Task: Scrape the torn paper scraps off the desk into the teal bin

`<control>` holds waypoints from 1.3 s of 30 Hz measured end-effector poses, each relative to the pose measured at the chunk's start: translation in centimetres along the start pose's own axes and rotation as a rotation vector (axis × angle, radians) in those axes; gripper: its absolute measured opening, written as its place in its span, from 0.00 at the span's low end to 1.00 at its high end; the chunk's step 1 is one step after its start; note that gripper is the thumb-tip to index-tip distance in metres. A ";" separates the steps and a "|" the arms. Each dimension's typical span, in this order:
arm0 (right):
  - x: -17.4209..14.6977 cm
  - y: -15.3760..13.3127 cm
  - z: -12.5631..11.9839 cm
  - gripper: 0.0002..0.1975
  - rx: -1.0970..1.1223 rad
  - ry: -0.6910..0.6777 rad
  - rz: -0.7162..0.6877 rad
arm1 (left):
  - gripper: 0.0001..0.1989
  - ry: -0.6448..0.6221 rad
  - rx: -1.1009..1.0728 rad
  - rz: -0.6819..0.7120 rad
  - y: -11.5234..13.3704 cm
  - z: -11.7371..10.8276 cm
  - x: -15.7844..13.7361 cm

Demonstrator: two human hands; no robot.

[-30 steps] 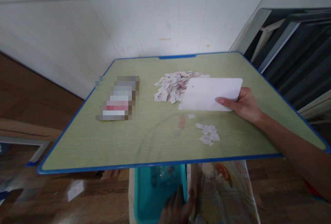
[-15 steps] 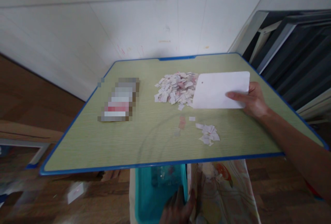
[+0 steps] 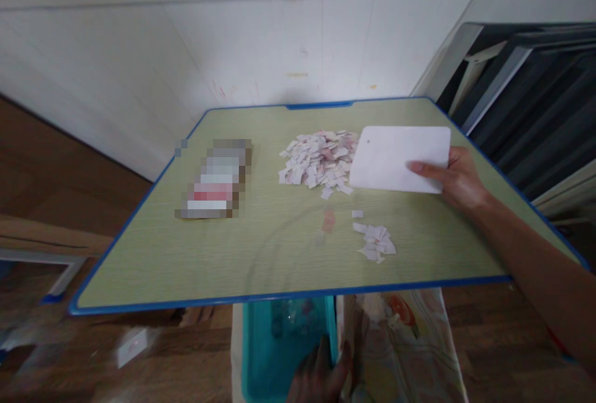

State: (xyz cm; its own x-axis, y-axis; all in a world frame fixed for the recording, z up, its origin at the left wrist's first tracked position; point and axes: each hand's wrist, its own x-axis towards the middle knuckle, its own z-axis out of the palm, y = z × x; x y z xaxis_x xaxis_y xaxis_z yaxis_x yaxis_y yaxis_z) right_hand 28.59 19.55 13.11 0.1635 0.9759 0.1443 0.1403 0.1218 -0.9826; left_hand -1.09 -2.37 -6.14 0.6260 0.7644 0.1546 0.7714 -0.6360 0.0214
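Observation:
My right hand (image 3: 460, 182) grips a white card (image 3: 400, 158) by its right end, thumb on top. A small hole shows near the card's upper left corner. The card's left edge meets a heap of cut paper scraps (image 3: 316, 158) on the table. Nearer me lie a small pile of white scraps (image 3: 375, 243), a single white scrap (image 3: 357, 213) and a pinkish one (image 3: 328, 221). Below the table edge, in shadow, my left hand (image 3: 319, 372) has its fingers and thumb about the right rim of a teal tray (image 3: 246, 353).
The blue-edged folding table (image 3: 186, 266) stands against a white wall. A pixelated object (image 3: 214, 179) lies on its left side. A patterned cloth (image 3: 405, 353) hangs right of the tray. Dark panels (image 3: 535, 80) lean at the right. A white piece (image 3: 133, 347) lies on the floor.
The card has shifted slightly, its left end a little right and up. The single white scrap in front of it has slid right. My left hand has barely moved.

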 end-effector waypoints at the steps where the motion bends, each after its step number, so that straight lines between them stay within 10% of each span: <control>1: 0.0 0.1 0.0 0.09 -0.026 -0.015 0.005 | 0.34 -0.002 -0.005 -0.004 0.0 0.0 0.0; 39: -0.4 -0.3 0.7 0.09 -0.036 -0.050 0.036 | 0.34 -0.048 0.003 -0.029 -0.1 -1.6 0.7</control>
State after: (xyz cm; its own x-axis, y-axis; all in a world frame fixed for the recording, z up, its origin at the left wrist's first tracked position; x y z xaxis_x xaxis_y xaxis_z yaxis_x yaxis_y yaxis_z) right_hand 27.81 19.27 13.25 0.1207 0.9874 0.1019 0.1707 0.0805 -0.9820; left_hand -0.96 -1.96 -4.50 0.6081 0.7868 0.1062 0.7896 -0.6132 0.0220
